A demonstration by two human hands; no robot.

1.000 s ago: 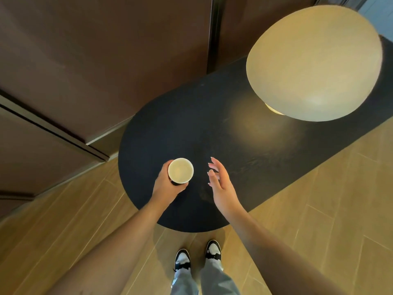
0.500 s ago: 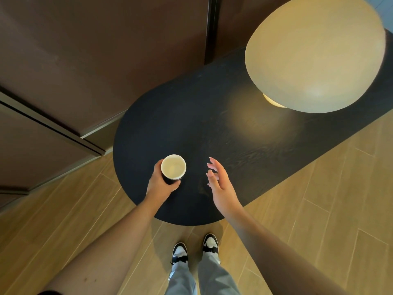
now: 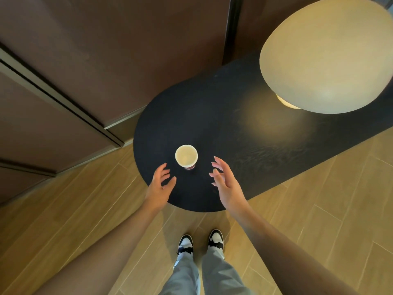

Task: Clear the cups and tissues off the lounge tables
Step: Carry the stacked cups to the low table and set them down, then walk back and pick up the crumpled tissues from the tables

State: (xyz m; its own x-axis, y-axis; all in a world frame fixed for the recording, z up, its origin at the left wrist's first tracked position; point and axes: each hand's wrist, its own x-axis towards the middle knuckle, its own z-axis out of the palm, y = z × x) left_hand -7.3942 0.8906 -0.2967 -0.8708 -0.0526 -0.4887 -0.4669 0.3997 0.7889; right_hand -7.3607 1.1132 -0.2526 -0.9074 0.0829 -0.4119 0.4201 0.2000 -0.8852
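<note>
Paper cup [image 3: 186, 156], upright, mouth open and apparently empty, standing free at the lower left end of the dark oval table [image 3: 212, 116], near the rounded edge, probably within easy reach for collecting. Left hand [image 3: 160, 186] just below and left of the cup, grip spread, fingers loosely fanned, touching nothing; right hand [image 3: 225, 181] to the cup's right, grip likewise spread and empty, palm turned inward, the pair flanking the cup as if ready to take it. Domed table lamp [image 3: 327, 54] lit at upper right; no tissues visible on this table.
</note>
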